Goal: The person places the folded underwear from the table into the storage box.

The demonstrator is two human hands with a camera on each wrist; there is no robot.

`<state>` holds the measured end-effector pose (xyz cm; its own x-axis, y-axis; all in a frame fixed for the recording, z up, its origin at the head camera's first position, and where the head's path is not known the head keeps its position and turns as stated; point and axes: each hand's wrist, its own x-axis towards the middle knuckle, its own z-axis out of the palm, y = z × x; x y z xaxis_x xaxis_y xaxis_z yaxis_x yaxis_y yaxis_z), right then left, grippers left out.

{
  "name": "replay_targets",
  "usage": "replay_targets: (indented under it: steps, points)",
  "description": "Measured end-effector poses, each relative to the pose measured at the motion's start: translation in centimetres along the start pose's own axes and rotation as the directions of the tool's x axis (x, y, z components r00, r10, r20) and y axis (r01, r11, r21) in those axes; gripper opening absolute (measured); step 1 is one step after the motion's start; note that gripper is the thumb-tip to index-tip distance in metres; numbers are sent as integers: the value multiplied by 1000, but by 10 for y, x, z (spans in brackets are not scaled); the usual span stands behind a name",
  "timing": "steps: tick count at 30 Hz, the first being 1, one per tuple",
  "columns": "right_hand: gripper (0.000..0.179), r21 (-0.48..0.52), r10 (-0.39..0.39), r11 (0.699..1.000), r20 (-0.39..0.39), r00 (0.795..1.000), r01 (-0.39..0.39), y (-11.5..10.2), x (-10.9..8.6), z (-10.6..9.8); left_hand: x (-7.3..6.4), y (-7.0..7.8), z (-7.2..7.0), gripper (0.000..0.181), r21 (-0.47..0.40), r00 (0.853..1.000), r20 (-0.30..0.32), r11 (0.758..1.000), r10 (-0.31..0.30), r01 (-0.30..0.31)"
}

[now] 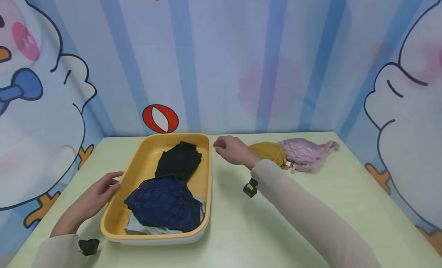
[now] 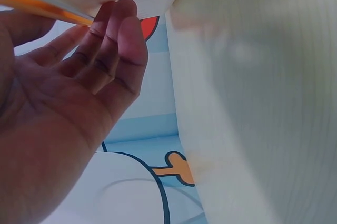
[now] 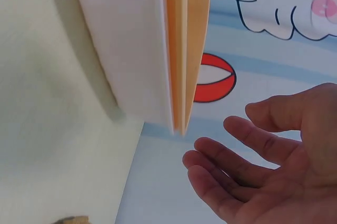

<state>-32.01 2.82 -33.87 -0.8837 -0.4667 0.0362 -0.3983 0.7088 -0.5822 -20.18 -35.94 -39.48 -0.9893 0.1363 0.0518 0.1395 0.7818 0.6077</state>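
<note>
The left hand [image 1: 94, 197] has its fingers loosely extended against the left side of the yellow tray [image 1: 146, 160]; how firmly they press is hard to tell. The right hand [image 1: 235, 149], fingers relaxed and holding nothing, hovers just beyond the tray's right rim. Inside, a navy lace bra [image 1: 165, 204] lies on pale cloth [image 1: 148, 227] at the near end, with a black garment [image 1: 179, 160] behind it. Mustard [image 1: 269, 151] and lilac garments [image 1: 305, 153] lie together on the table [image 1: 241, 222], right of the tray

From here, the yellow tray [image 1: 147, 165] is gleaming, smooth plastic; lilac cloth [image 1: 305, 153] is shining; black cloth [image 1: 177, 160] is looking matt.
</note>
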Motion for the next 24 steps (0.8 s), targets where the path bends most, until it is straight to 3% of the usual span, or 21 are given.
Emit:
replay_targets:
  steps: [10,15,24]
  points:
    - [27,31,32,999,-57,998,-31,31,-9,-19,-1,-1,0,47,-17,1000,8,1000,12,-12]
    - [28,-4,31,999,-108,994,-32,47,-17,-30,0,-1,1,46,-23,1000,11,1000,15,-15]
    - [33,42,201,980,-180,963,-197,92,-31,-57,0,-1,0,47,-25,1000,16,999,25,-25]
